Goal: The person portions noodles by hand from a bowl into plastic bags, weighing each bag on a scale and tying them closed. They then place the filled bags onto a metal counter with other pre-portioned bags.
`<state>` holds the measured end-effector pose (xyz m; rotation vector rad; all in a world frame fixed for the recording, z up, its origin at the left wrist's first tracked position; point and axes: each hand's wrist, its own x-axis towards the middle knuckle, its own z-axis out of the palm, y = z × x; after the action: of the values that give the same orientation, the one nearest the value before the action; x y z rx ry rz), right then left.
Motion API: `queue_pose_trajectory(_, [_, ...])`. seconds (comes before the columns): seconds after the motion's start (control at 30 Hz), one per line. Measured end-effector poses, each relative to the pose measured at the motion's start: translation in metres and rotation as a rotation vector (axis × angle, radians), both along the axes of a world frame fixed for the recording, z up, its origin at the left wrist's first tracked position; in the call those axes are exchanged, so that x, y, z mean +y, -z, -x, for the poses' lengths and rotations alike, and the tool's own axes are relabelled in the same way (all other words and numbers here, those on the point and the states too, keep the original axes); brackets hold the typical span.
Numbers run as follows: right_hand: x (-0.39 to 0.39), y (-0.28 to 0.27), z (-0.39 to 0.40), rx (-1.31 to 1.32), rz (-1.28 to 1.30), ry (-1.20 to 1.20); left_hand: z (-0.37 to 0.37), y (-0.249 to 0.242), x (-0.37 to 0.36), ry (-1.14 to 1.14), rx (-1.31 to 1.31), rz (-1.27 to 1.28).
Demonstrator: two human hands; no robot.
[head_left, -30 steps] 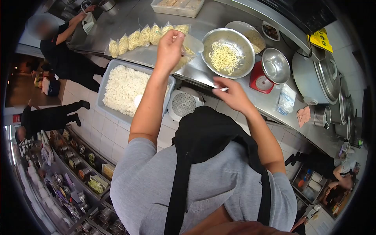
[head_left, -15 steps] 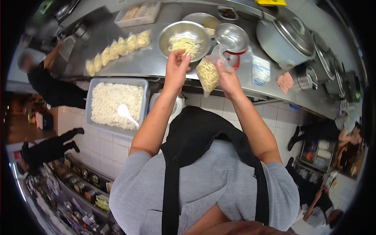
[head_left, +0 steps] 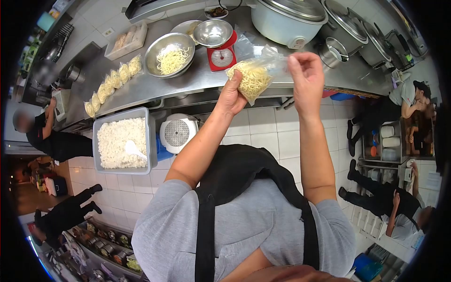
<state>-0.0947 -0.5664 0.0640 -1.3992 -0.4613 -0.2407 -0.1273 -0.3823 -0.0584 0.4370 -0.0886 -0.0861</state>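
Observation:
My left hand (head_left: 232, 95) is wrapped round the lower part of a clear plastic bag of noodles (head_left: 256, 81), thumb across its front. At the bag's twisted top end, my right hand (head_left: 307, 83) has its fingers closed, seemingly pinching the plastic. The bag hangs tilted in front of the counter edge. Left of it, loose noodles (head_left: 173, 60) lie in a large metal bowl (head_left: 152, 54). A small metal bowl (head_left: 213, 33) rests on a red kitchen scale (head_left: 221, 58) just behind the bag.
Several filled noodle bags (head_left: 113, 81) lie in a row on the steel counter (head_left: 197, 83). Below stands a grey tub (head_left: 151, 141) of rice with a white scoop (head_left: 136, 149). A large rice cooker (head_left: 286, 23) and a metal pot (head_left: 330, 54) stand right. Several co-workers are around the kitchen.
My left hand has left the noodles in the bowl and now holds the bag. My right hand has shifted right to the bag's top end. The view has turned rightward.

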Motion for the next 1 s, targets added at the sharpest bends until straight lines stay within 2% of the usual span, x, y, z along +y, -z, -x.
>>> queue_pose_trajectory(0.03, [-0.007, -0.001, 0.006, -0.080, -0.142, 0.062, 0.004, -0.002, -0.004, -0.023, -0.002, 0.000])
queue_pose_trajectory(0.07, [-0.015, 0.001, 0.012, -0.085, 0.030, 0.152, 0.008, 0.000, -0.008, -0.030, -0.004, -0.001])
queue_pose_trajectory(0.1, [-0.017, 0.004, 0.017, -0.085, 0.029, 0.144, 0.013, 0.004, -0.011, -0.045, -0.008, -0.002])
queue_pose_trajectory(0.17, [-0.019, 0.008, 0.028, 0.142, 0.224, -0.039, 0.024, 0.012, -0.017, -0.068, -0.013, -0.002])
queue_pose_trajectory(0.2, [-0.024, 0.003, 0.023, 0.306, 0.398, -0.073, 0.032, 0.014, -0.019, -0.080, -0.008, -0.009])
queue_pose_trajectory(0.23, [-0.026, 0.000, 0.022, 0.303, 0.399, -0.088, 0.039, 0.015, -0.021, -0.095, -0.002, -0.016])
queue_pose_trajectory(0.3, [-0.026, -0.008, 0.020, 0.056, 0.278, -0.035, 0.051, 0.017, -0.020, -0.144, 0.014, 0.009])
queue_pose_trajectory(0.33, [-0.026, -0.006, 0.016, 0.130, 0.062, -0.110, 0.058, 0.017, -0.019, -0.178, 0.029, 0.037])
queue_pose_trajectory(0.37, [-0.023, -0.004, 0.019, 0.128, 0.059, -0.135, 0.064, 0.017, -0.017, -0.202, 0.027, 0.033])
queue_pose_trajectory(0.43, [-0.017, 0.000, 0.028, -0.025, -0.320, -0.190, 0.075, 0.010, -0.012, -0.278, 0.028, 0.108])
queue_pose_trajectory(0.47, [-0.019, 0.016, 0.028, -0.004, -0.159, -0.253, 0.081, 0.006, -0.011, -0.297, 0.018, 0.103])
queue_pose_trajectory(0.6, [0.009, 0.037, 0.060, 0.153, 0.000, -0.457, 0.103, -0.002, -0.022, -0.294, -0.058, -0.039])
queue_pose_trajectory(0.67, [0.018, 0.037, 0.056, 0.311, 0.312, -0.472, 0.109, 0.000, -0.031, -0.292, -0.033, -0.121])
queue_pose_trajectory(0.7, [0.020, 0.032, 0.060, 0.310, 0.300, -0.465, 0.110, -0.002, -0.032, -0.284, -0.034, -0.132])
queue_pose_trajectory(0.77, [0.020, 0.023, 0.065, 0.371, -0.007, -0.408, 0.112, -0.004, -0.035, -0.276, -0.039, -0.084])
queue_pose_trajectory(0.87, [0.015, 0.015, 0.079, 0.301, -0.109, -0.323, 0.111, -0.012, -0.040, -0.223, -0.048, -0.099])
queue_pose_trajectory(0.97, [0.009, 0.025, 0.077, 0.231, -0.095, -0.170, 0.107, -0.011, -0.056, -0.103, -0.009, -0.055])
queue_pose_trajectory(1.0, [0.008, 0.026, 0.077, 0.220, -0.098, -0.186, 0.107, -0.013, -0.062, -0.082, -0.002, -0.019])
